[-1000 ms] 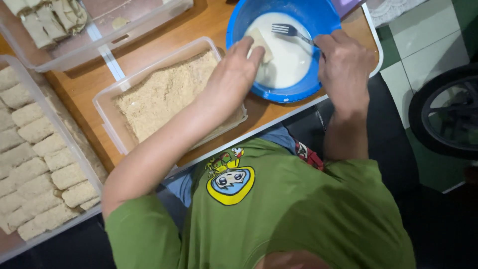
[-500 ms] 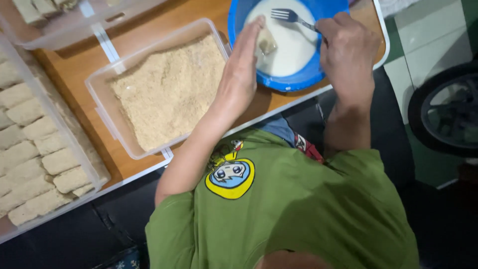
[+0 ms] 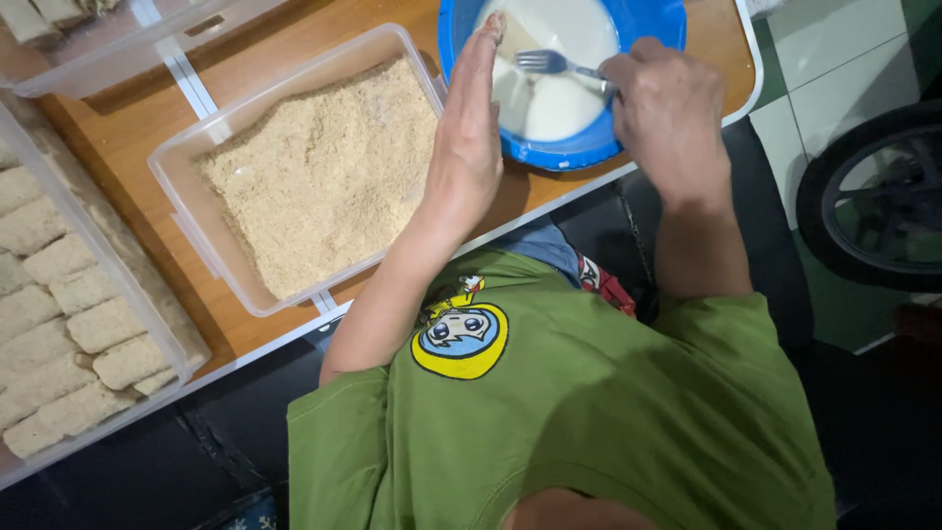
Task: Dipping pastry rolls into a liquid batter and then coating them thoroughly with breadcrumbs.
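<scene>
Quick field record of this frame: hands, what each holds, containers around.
left hand: over blue bowl's rim, fingers on a pale food piece
right hand: grips fork
blue bowl: white batter inside
clear tub: breadcrumbs, left of bowl
tray: breaded pieces, far left
table: wooden top
</scene>
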